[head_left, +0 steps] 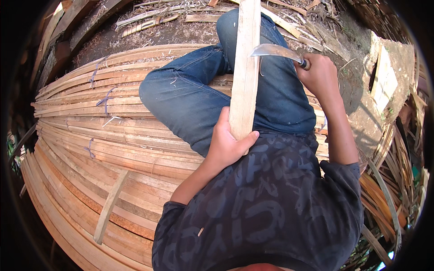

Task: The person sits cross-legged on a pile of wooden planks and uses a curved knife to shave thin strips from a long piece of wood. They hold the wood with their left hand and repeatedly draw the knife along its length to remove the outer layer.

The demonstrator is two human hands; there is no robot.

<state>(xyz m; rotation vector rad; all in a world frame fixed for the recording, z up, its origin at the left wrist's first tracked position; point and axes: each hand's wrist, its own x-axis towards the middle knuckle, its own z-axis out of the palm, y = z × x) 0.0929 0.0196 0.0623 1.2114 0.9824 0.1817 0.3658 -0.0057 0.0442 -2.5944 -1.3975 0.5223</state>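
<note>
A long pale wooden slat (245, 81) stretches away from my waist, over my jeans, and out past the top of the head view. My left hand (230, 143) is closed round its near end, the thumb lying across the wood. In my right hand (318, 74) is the handle of a curved-bladed knife (278, 50), its fingers wrapped round it. The blade points left, and its tip lies at the slat's right part, over my knee. Whether the edge bites into the wood I cannot tell.
Bundles of sawn slats (113, 101) tied with bluish strips lie under and left of me. A short loose stick (110, 206) rests across them. Beyond my knees, a sheathed-looking tool (142, 26) lies among shavings. Split wood strips (393, 176) heap up at the right.
</note>
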